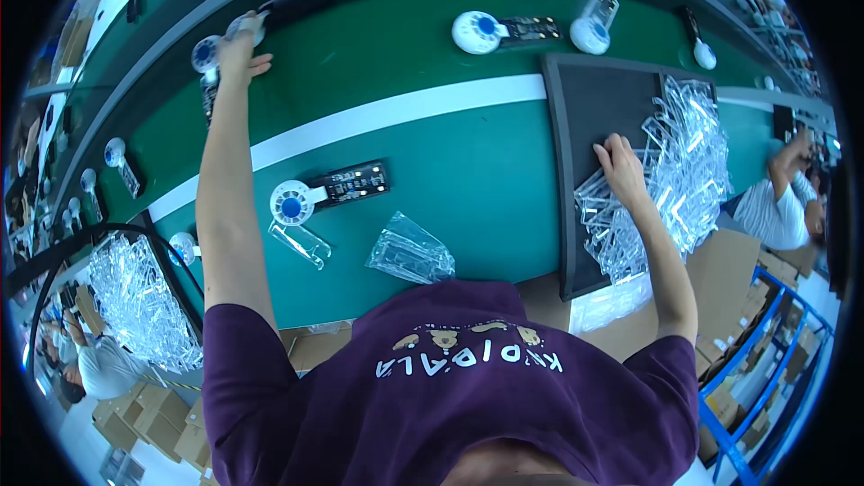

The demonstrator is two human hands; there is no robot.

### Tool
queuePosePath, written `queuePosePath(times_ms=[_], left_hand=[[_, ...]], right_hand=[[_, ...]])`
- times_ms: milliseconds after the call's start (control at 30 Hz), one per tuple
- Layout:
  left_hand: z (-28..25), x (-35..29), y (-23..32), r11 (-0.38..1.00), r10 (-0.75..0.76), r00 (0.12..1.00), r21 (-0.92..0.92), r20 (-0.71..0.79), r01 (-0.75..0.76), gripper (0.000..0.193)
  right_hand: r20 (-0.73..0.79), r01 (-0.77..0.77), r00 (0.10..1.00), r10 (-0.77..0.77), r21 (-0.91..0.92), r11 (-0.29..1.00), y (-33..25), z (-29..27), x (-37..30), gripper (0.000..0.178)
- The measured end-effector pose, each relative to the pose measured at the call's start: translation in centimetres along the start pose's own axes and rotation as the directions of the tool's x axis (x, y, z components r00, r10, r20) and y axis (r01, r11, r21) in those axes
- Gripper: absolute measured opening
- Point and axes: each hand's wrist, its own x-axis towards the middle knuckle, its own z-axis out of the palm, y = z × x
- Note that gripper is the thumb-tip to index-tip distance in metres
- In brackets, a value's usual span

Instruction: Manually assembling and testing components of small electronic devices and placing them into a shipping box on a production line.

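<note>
My left hand (238, 56) reaches over the green belt (387, 54) at the far left. Its thumb and fingertips close on the white round head of a handheld-fan-like device (254, 29), whose dark handle points right and is blurred. A similar device (205, 54) lies beside that hand. My right hand (623, 171) is over the black tray (601, 90), at the left edge of a heap of clear plastic pieces (684, 171). Its fingers are loosely bent and slightly apart, with nothing visible in them. Between my arms lies another white-headed device (292, 205) with a black handle.
A clear plastic piece (302, 243) and a clear bag (410, 250) lie on the green table before me. More white-headed devices (477, 32) sit along the belt. Another clear heap (144, 301) stands left. Other people (776, 202) are at both sides.
</note>
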Motion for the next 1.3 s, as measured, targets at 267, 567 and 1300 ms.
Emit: queuePosePath(times_ms=[267, 567, 1300], left_hand=[[0.7, 2.4, -1.7, 0.871, -0.09, 0.969, -0.49, -0.232, -0.036, 0.068], [-2.8, 3.5, -2.6, 0.901, 0.39, 0.806, 0.005, -0.446, -0.433, 0.061], [-5.6, -16.1, -0.8, 0.006, 0.504, 0.754, -0.875, 0.421, 0.485, 0.066]], right_hand=[[-0.052, 0.118, 0.991, -0.121, -0.051, 0.992, 1.8, -0.6, -0.1, 0.032], [-0.049, 0.13, 0.991, -0.127, 0.087, 0.988, -7.8, -2.0, 3.9, 0.029], [0.194, 0.709, 0.702, -0.685, -0.102, 0.698, -16.9, -1.6, 1.9, 0.046]])
